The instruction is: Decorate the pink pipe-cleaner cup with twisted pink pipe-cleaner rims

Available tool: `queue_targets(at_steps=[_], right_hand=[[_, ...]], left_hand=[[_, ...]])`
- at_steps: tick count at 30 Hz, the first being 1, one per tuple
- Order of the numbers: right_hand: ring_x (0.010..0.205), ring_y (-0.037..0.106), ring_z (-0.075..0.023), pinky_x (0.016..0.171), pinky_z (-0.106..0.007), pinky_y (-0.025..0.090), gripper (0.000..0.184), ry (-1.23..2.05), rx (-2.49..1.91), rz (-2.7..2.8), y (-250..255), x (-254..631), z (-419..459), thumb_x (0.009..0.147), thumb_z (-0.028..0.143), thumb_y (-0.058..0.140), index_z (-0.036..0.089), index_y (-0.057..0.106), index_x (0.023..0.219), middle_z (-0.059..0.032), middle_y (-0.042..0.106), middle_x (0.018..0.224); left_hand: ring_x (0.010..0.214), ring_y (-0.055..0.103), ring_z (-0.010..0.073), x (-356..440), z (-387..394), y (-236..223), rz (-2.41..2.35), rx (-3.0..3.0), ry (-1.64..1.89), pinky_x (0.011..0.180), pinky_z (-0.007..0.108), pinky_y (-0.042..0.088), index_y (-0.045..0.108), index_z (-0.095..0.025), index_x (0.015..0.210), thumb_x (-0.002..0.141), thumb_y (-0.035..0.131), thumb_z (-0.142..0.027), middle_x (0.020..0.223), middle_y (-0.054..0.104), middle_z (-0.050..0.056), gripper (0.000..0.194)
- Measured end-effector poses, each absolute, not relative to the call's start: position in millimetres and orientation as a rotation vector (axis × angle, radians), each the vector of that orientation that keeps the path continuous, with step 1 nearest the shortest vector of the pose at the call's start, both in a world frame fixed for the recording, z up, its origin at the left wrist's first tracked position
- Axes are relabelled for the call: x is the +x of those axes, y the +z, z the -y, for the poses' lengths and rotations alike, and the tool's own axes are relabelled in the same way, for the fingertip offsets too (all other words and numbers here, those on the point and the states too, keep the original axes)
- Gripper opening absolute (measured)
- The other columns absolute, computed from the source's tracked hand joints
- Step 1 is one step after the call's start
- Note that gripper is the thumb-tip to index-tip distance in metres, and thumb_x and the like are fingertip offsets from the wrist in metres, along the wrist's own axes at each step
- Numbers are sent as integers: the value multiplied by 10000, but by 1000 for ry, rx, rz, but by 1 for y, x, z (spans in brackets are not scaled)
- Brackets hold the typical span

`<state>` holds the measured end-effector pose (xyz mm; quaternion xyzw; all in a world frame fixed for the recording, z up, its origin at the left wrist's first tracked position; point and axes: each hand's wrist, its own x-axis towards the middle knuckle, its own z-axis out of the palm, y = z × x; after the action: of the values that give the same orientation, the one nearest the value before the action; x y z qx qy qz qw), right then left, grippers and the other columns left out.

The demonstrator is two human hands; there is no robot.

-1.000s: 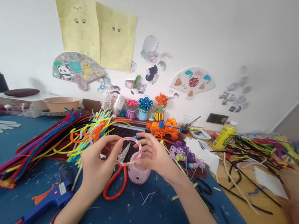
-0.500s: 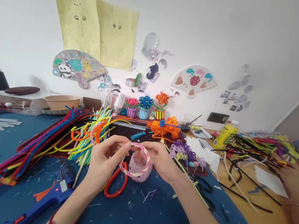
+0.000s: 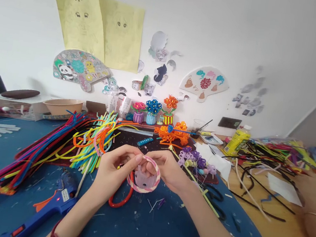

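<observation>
Presently, twisted pink-and-white ring (image 3: 142,189) hangs below the fingertips of left hand (image 3: 120,165) and right hand (image 3: 170,170), both grasping its top, equally close; round, no long axis. Glue gun (image 3: 56,206) toward table's (image 3: 118,234) near-left corner. Beyond ring: red handle (image 3: 118,206), pink cup (image 3: 143,179) partly hidden. Three potted flowers (image 3: 151,118) along far edge.

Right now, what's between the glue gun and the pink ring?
In the head view, the left forearm, then the red scissor handle, nearer the ring.
</observation>
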<state>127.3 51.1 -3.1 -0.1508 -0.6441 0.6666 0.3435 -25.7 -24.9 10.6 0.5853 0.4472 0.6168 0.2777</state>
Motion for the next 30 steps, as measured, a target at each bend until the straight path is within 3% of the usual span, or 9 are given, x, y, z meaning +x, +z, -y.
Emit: queue_targets(at_steps=[8, 14, 21, 23, 27, 30], right_hand=[[560, 550, -109, 555, -237, 460, 229, 1731, -380, 1646, -3, 129, -51, 660, 356, 834, 156, 722, 667, 2, 643, 606], [545, 545, -105, 532, -229, 426, 244, 1653, -479, 1608, -4, 132, -60, 617, 328, 865, 144, 727, 697, -6, 652, 624], [446, 406, -35, 425, -182, 334, 331, 1390, -481, 905, 3, 153, -91, 530, 346, 904, 167, 671, 683, 44, 569, 610], [435, 390, -38, 418, -175, 330, 320, 1391, -453, 828, 6, 158, -95, 564, 371, 888, 178, 655, 669, 66, 514, 545], [447, 444, -62, 426, -189, 339, 355, 1367, -576, 1182, 7, 154, -85, 711, 458, 784, 161, 649, 574, 23, 555, 511], [581, 566, -100, 540, -208, 440, 242, 1435, -565, 1612, 3, 142, -70, 715, 388, 798, 161, 753, 786, -24, 689, 705]], left_hand=[[588, 592, 90, -28, 24, 6, -1177, 1608, 1658, 550, 172, 468, 698, -181, 776, 810, 688, -290, 665, 666, -7, 114], [487, 505, 60, -29, 23, 7, -1120, 1474, 1709, 456, 155, 395, 687, -169, 770, 798, 704, -303, 580, 612, -29, 138], [487, 473, 42, -32, 22, 6, -1092, 1342, 1792, 467, 131, 372, 677, -167, 774, 789, 717, -317, 541, 559, -52, 156], [495, 474, 43, -32, 22, 6, -1109, 1328, 1796, 472, 131, 371, 675, -165, 778, 786, 720, -314, 543, 557, -52, 156], [498, 483, 48, -31, 21, 7, -1123, 1326, 1799, 474, 136, 372, 675, -159, 772, 772, 728, -309, 550, 570, -47, 159], [496, 487, 49, -30, 20, 8, -1125, 1343, 1785, 474, 140, 376, 676, -157, 772, 772, 726, -310, 554, 581, -42, 161]])
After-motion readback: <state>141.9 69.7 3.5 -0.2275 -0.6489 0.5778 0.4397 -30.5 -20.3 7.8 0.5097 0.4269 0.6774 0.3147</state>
